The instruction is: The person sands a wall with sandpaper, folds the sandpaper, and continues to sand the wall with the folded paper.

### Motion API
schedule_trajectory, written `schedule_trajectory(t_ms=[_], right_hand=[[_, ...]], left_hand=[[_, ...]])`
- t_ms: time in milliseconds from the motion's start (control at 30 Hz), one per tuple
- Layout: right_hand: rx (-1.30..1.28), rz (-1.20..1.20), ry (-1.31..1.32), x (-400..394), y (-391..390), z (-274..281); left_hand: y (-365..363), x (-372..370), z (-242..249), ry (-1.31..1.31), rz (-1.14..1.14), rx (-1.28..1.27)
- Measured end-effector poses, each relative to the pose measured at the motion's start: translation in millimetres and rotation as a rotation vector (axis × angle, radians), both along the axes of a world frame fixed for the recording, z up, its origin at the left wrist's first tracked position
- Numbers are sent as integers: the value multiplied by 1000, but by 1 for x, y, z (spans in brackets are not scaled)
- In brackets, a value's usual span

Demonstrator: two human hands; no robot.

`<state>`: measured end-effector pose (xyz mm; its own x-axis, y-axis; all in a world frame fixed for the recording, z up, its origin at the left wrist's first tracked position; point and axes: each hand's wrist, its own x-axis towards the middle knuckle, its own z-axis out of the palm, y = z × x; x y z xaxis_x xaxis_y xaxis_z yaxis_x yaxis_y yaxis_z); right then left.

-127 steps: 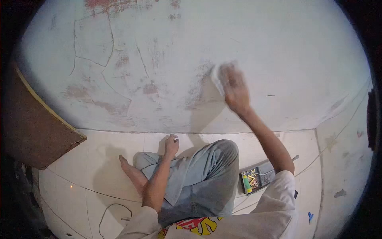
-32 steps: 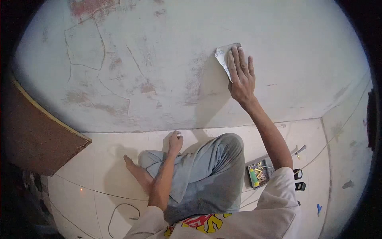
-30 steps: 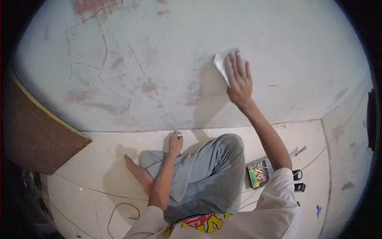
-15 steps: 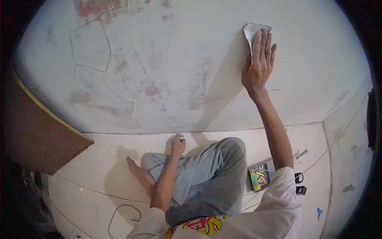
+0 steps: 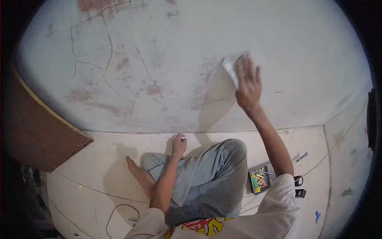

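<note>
Blurred by motion, my right hand (image 5: 249, 85) lies flat on the patchy white wall (image 5: 302, 51). Under its fingers is a folded sheet of sandpaper (image 5: 229, 67), pale on the side I see, its left edge sticking out past the hand. My left hand (image 5: 179, 145) rests by my bent leg, near where the wall meets the floor. Its fingers are curled, and I cannot make out whether a small thing is between them. Reddish scuffs and cracks mark the wall left of the sandpaper.
A brown board (image 5: 43, 123) leans at the left. Right of my knee sits an open box (image 5: 260, 180) of small coloured pieces. Near it lie a handled tool (image 5: 302, 157), black items (image 5: 300, 193) and a blue scrap (image 5: 318, 215). Thin cables cross the tiled floor (image 5: 87, 159).
My right hand has slid down and a little left along the wall with the sandpaper. My left hand has stayed almost in place.
</note>
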<state>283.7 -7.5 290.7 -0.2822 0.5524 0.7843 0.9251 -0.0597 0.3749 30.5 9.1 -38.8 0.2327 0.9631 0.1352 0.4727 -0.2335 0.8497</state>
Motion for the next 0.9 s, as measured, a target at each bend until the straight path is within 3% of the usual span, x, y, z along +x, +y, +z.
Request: schedule_trajectory(t_ms=[133,200,267,300,400,467,533,567,633,700,733,800,833,900], right_hand=[[193,257,113,-11,-1,9],[88,231,-28,-11,-7,-34],[-186,265,18,-17,-18,-70],[-184,262,18,-16,-15,-80],[-397,282,-215,-9,-8,-79],[-251,380,-67,4,11,-30],[117,215,25,-5,18,32],[260,245,101,-9,20,58],[411,274,175,-16,25,68],[315,289,171,-19,31,36],[73,238,114,-21,20,0],[-304,391,17,-26,0,-78],[-442,396,-129,-29,-13,-109],[-571,408,-288,-22,-17,-120]], left_hand=[[2,-1,1,-36,-12,-90],[1,-1,-2,42,19,29],[6,0,-24,-11,42,1],[10,1,-36,-70,64,-24],[2,1,-5,-27,32,-63],[7,1,-13,-3,15,-39],[8,-2,-23,24,3,-23],[7,-2,-26,-9,10,-50],[8,-1,-20,-45,16,-69],[4,-2,-2,-25,14,-154],[4,-2,-2,-30,15,-150],[1,-6,-7,-8,-9,95],[0,-6,-7,-13,-2,94],[2,-4,-6,13,9,-84]])
